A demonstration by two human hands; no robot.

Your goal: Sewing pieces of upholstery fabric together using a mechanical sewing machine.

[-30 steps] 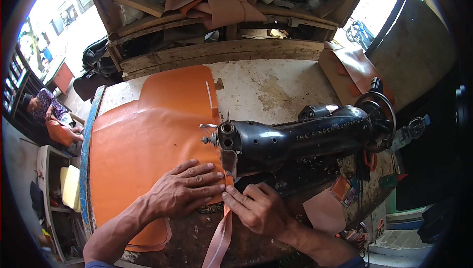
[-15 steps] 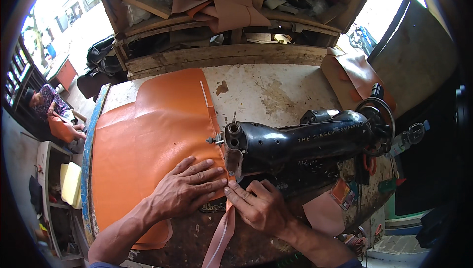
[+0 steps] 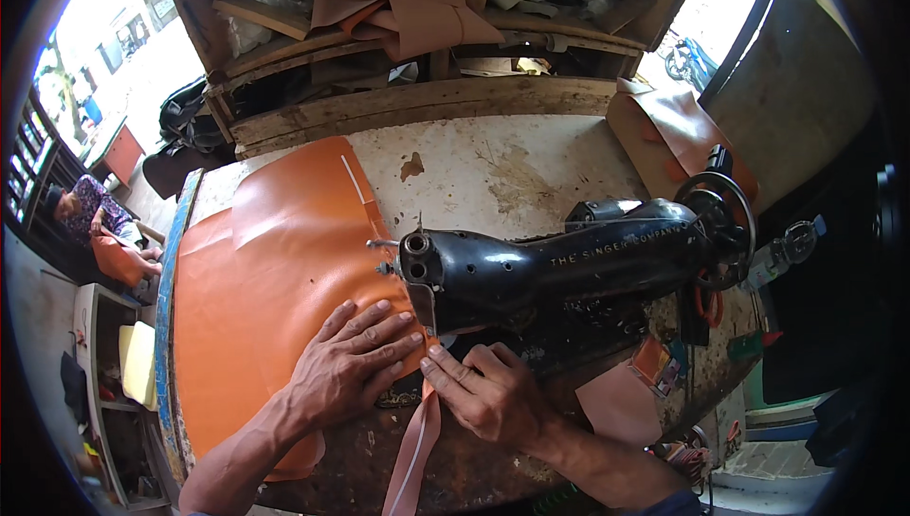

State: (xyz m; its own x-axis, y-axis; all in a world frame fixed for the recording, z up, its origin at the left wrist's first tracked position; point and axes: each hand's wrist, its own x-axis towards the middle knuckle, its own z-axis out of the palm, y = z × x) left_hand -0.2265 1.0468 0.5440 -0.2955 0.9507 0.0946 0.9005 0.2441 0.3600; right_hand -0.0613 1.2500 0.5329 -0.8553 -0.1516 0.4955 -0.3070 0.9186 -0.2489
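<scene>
A large orange leatherette sheet (image 3: 251, 279) lies on the table, its right edge under the head of a black sewing machine (image 3: 559, 270). My left hand (image 3: 346, 364) rests flat on the sheet with its fingers apart, just left of the needle area. Close in front of the presser foot, my right hand (image 3: 488, 393) pinches a narrow leatherette strip (image 3: 415, 454) against the sheet's edge. The strip's pinkish back bears a white line, and it hangs toward me over the table's front. My fingers and the machine head partly hide the stitching spot.
Wooden shelves (image 3: 427, 104) with leatherette scraps stand behind the table. A folded brown sheet (image 3: 687, 132) lies at the far right. Nearer are a pink scrap (image 3: 621, 402), red-handled scissors (image 3: 708, 306) and a plastic bottle (image 3: 782, 255). At left, another person (image 3: 100, 213) sits holding an orange piece.
The sheet's far end has turned slightly left relative to the machine. A small metal lever on the machine's head has risen. The whole view has shifted a little; both hands keep their hold.
</scene>
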